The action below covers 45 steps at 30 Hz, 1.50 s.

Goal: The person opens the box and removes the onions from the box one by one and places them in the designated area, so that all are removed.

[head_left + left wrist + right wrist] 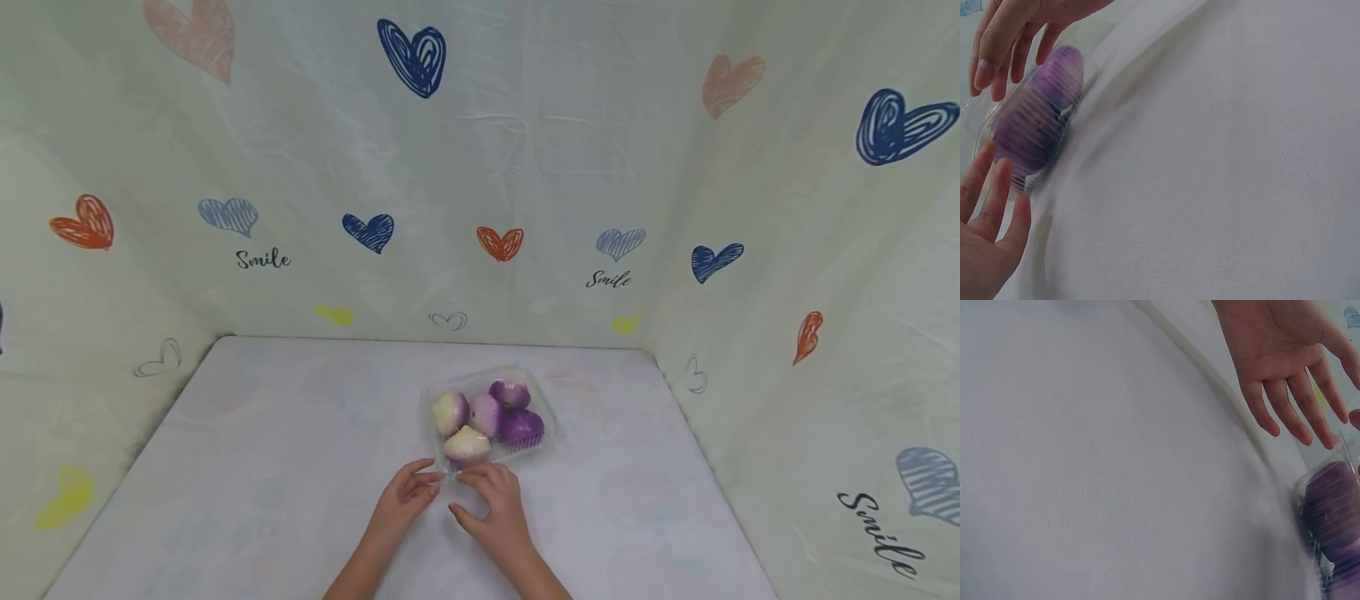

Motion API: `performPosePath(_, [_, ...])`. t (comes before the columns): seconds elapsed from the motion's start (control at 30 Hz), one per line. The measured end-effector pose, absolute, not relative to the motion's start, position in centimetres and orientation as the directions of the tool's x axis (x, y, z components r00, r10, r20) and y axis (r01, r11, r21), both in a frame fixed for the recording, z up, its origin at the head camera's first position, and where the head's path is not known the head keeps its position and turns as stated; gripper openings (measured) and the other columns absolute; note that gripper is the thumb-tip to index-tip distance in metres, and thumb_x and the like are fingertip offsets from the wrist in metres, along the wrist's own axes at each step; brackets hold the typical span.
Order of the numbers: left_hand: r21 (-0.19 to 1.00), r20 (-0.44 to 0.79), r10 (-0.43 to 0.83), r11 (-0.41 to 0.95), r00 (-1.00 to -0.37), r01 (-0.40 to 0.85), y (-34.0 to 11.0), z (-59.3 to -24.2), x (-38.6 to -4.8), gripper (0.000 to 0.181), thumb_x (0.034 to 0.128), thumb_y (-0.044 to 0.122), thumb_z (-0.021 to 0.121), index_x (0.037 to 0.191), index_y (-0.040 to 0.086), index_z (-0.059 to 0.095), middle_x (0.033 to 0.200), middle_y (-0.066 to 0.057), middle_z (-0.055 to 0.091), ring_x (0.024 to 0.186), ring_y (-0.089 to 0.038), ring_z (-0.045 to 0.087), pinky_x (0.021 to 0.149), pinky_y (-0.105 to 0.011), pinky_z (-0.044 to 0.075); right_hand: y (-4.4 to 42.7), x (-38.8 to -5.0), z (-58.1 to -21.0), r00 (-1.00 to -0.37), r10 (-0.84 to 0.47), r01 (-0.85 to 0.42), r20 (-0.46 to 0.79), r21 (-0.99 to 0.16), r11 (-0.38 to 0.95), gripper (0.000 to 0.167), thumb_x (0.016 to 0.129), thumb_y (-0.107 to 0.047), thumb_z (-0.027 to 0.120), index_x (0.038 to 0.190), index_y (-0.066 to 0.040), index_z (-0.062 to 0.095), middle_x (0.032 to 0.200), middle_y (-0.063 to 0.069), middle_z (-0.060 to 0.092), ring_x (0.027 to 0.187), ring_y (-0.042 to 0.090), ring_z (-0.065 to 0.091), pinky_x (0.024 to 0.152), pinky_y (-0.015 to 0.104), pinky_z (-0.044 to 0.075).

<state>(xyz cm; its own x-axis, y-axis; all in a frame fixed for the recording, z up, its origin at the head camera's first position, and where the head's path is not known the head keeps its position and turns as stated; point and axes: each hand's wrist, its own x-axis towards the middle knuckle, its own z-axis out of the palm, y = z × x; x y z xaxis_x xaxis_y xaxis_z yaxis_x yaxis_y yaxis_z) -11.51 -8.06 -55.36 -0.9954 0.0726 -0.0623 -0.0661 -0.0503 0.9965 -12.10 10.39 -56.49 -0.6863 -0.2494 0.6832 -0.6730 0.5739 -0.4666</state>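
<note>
In the head view a clear plastic container (551,421) stands on the table and holds several round purple-and-white vegetables (486,415) that look like onions. My left hand (401,504) is at its near left corner, fingers spread and slightly bent. To the right, at the near edge, is my right hand (495,508), thumb apart from the fingers. Neither hand grips anything; whether the fingertips touch the plastic, I cannot tell. The left wrist view has the ribbed container side between my right hand (1016,31) and my left hand (988,250).
A white cloth covers the table (300,450). Behind it and along both sides hangs a pale curtain (540,167) printed with hearts and the word "Smile".
</note>
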Motion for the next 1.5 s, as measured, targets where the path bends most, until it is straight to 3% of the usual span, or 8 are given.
performPosePath(0.3, [0.993, -0.076, 0.078, -0.086, -0.994, -0.082, -7.8, -55.7, -11.4, 0.040, 0.0916, 0.000, 0.062, 0.129, -0.010, 0.050, 0.099, -0.022, 0.069, 0.093, -0.014, 0.066, 0.083, -0.021, 0.048, 9.8, -11.7, -57.0, -0.690, -0.168, -0.624, 0.704, -0.461, 0.631, 0.036, 0.061, -0.016, 0.090, 0.092, -0.017, 0.072, 0.095, -0.009, 0.062, 0.093, 0.015, 0.051, 0.088, 0.039, 0.028])
performPosePath(0.57, [0.991, -0.096, 0.081, -0.081, -0.992, -0.103, -7.8, -56.1, -11.6, 0.061, 0.0902, -0.003, 0.056, 0.145, -0.008, 0.030, 0.090, -0.013, 0.071, 0.086, -0.008, 0.065, 0.081, -0.020, 0.047, 9.0, -11.6, -57.3, -0.703, -0.091, -0.569, 0.706, -0.480, 0.667, 0.040, 0.050, -0.010, 0.094, 0.083, -0.019, 0.074, 0.088, -0.011, 0.057, 0.091, 0.013, 0.050, 0.087, 0.036, 0.026])
performPosePath(0.9, [0.984, -0.119, 0.087, -0.123, -0.989, -0.129, -7.5, -56.6, -12.5, 0.061, 0.0900, -0.003, 0.056, 0.144, -0.015, 0.029, 0.080, -0.006, 0.069, 0.080, -0.007, 0.063, 0.080, -0.019, 0.048, 7.9, -11.0, -56.7, -0.798, 0.001, -0.442, 0.603, -0.587, 0.678, 0.028, 0.056, -0.010, 0.092, 0.078, -0.020, 0.077, 0.087, -0.012, 0.055, 0.090, 0.012, 0.045, 0.086, 0.037, 0.023])
performPosePath(1.17, [0.977, -0.159, 0.096, -0.128, -0.983, -0.171, -7.3, -57.0, -12.6, 0.063, 0.0880, -0.003, 0.058, 0.145, -0.011, 0.032, 0.081, -0.004, 0.067, 0.085, -0.010, 0.063, 0.084, -0.018, 0.045, 7.7, -10.8, -56.2, -0.849, 0.022, -0.376, 0.528, -0.633, 0.677, 0.024, 0.060, -0.011, 0.091, 0.079, -0.018, 0.078, 0.087, -0.013, 0.053, 0.092, 0.014, 0.044, 0.087, 0.040, 0.022])
performPosePath(1.33, [0.978, -0.160, 0.101, -0.119, -0.982, -0.172, -7.4, -57.0, -12.6, 0.063, 0.0878, -0.003, 0.057, 0.145, -0.009, 0.032, 0.083, -0.006, 0.067, 0.087, -0.012, 0.063, 0.085, -0.019, 0.045, 7.7, -10.8, -56.1, -0.845, 0.012, -0.385, 0.534, -0.624, 0.680, 0.024, 0.060, -0.011, 0.091, 0.078, -0.018, 0.078, 0.086, -0.012, 0.054, 0.091, 0.013, 0.044, 0.088, 0.039, 0.023])
performPosePath(1.5, [0.976, -0.153, 0.109, -0.142, -0.982, -0.168, -7.5, -56.8, -12.5, 0.061, 0.0878, -0.005, 0.057, 0.143, -0.012, 0.034, 0.083, -0.006, 0.068, 0.087, -0.011, 0.063, 0.085, -0.019, 0.044, 8.0, -11.2, -56.3, -0.787, -0.040, -0.449, 0.616, -0.527, 0.721, 0.022, 0.059, -0.016, 0.092, 0.075, -0.019, 0.078, 0.084, -0.011, 0.056, 0.086, 0.011, 0.047, 0.087, 0.037, 0.026])
